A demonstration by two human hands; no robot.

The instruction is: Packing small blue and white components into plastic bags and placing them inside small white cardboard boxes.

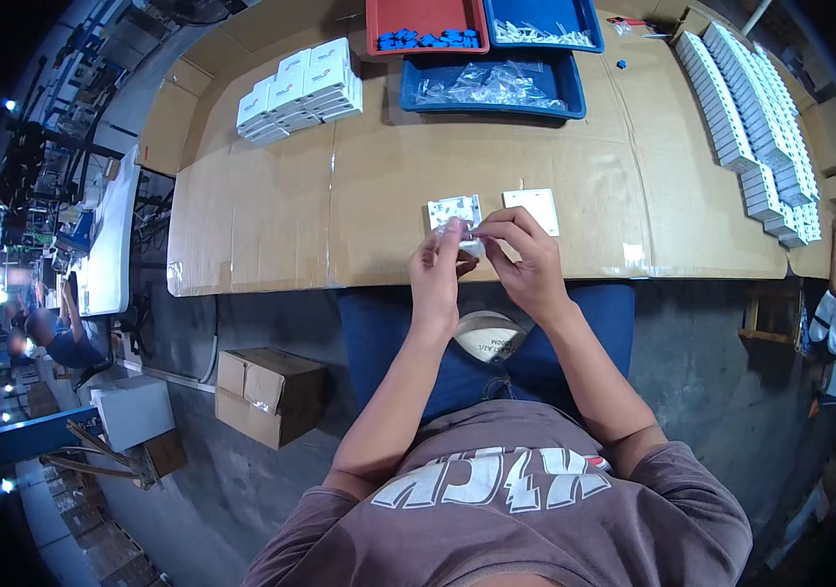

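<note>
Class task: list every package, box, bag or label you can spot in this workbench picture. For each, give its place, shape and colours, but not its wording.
Small boxes: far left of bench, stacked, white with a small mark.
Row of boxes: far right, long white lines.
Plastic bags: blue tray at back, clear, crumpled.
Small bag: between both hands' fingers, clear.
Cardboard cartons: floor, lower left, brown cubes.

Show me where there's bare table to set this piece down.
Bare cardboard table lies left of the hands, below the stacked white boxes; another patch lies between the white plate and the rows of white boxes. The far edge is crowded with trays.
</note>
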